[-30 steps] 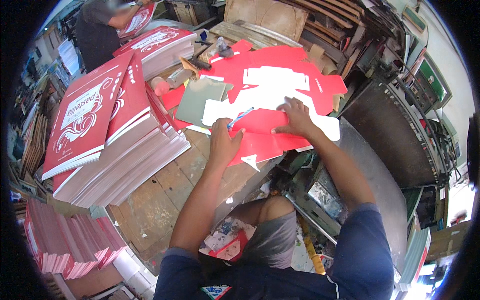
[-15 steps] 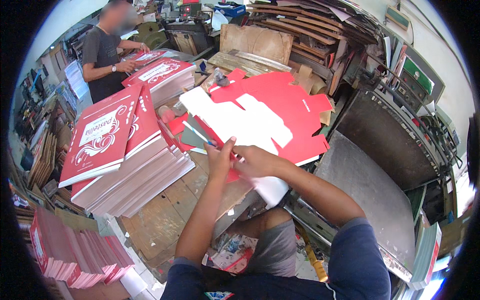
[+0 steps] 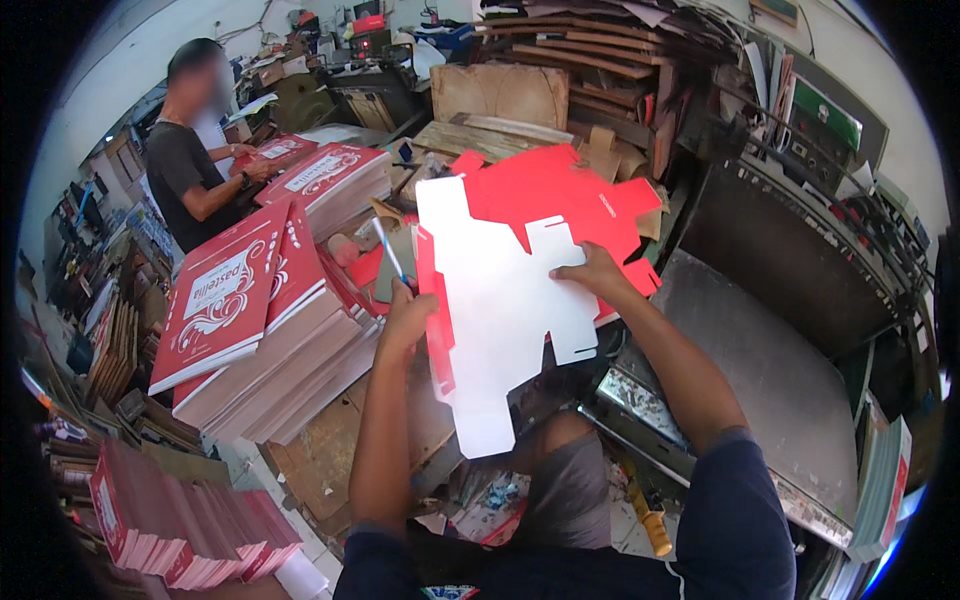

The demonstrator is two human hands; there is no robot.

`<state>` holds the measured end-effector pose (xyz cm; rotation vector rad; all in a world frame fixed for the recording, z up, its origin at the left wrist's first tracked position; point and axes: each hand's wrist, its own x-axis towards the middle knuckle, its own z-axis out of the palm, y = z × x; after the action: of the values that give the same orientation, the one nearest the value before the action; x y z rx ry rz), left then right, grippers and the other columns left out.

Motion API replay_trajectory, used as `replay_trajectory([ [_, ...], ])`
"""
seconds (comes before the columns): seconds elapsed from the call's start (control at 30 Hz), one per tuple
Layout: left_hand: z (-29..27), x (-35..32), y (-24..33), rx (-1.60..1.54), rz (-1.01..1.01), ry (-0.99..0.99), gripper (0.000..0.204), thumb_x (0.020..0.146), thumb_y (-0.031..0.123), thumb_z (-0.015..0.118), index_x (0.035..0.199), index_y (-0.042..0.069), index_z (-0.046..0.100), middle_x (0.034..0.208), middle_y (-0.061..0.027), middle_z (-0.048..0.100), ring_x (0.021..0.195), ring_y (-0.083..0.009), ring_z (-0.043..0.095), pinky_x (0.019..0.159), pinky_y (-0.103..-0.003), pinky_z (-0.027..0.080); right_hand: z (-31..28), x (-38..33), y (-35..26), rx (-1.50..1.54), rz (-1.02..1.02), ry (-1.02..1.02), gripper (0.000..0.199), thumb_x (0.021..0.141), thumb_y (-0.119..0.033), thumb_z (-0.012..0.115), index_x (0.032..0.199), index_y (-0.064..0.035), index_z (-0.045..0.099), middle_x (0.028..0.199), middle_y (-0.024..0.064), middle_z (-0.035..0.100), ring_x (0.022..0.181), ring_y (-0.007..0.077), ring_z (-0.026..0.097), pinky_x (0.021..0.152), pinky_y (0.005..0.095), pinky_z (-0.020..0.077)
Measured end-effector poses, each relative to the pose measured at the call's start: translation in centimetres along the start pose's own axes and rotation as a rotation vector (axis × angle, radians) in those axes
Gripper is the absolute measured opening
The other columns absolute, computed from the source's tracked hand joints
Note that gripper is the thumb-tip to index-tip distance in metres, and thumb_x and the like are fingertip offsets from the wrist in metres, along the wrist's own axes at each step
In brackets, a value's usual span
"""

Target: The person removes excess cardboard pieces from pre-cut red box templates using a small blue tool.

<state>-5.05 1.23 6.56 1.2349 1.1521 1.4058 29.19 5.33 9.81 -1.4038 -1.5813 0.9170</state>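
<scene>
A die-cut cardboard box blank, white side up with a red strip along its left, is held up in front of me. My left hand is closed on its left edge, the thumb on top. From that same hand a slim white-and-blue stick, pen-like, points away. My right hand pinches a flap on the blank's right side. Behind it lies a pile of red box blanks, partly hidden by the one I hold.
Tall stacks of red printed covers stand on the wooden table to my left. A co-worker handles similar covers at the far left. At my right is a machine with a grey metal bed. More red bundles lie lower left.
The blank has been lifted off the pile and turned toward me. My hands have moved apart, the right one to its far side. The co-worker has shifted slightly.
</scene>
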Motion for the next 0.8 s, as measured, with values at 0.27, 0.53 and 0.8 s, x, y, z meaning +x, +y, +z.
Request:
replay_trajectory([
  [0.27,3.3,0.5,0.1,0.600,-0.077,0.036,0.053,0.074,0.004,0.059,0.116,-0.015,0.032,0.099,-0.0272,0.063,0.084,-0.0343,0.068,0.071,-0.039,0.055,2.4,-0.7,-0.7,-0.686,0.024,-0.039,0.079,0.073,-0.026,0.077,0.137,0.0032,0.041,0.112,0.0251,0.064,0.096,0.0349,0.066,0.085,0.0420,0.0527],
  [0.53,4.8,0.4,0.4,0.750,-0.148,0.079,0.054,0.077,0.006,0.059,0.121,-0.012,0.032,0.111,-0.0370,0.058,0.107,-0.0479,0.060,0.096,-0.048,0.047,6.3,-1.7,-0.9,0.083,0.039,-0.452,0.083,0.096,-0.053,0.034,0.153,0.0016,0.009,0.158,0.0268,0.009,0.148,0.0324,0.008,0.119,0.0403,0.0113],
  [0.8,4.2,-0.5,1.2,0.767,-0.174,0.084,0.052,0.080,0.008,0.061,0.119,-0.011,0.033,0.113,-0.0371,0.058,0.107,-0.0478,0.060,0.094,-0.048,0.048,8.7,-2.5,0.7,-0.771,-0.018,-0.635,0.078,0.097,-0.049,0.029,0.153,-0.0003,0.006,0.160,0.0238,-0.004,0.149,0.0362,-0.004,0.120,0.0468,0.0071],
])
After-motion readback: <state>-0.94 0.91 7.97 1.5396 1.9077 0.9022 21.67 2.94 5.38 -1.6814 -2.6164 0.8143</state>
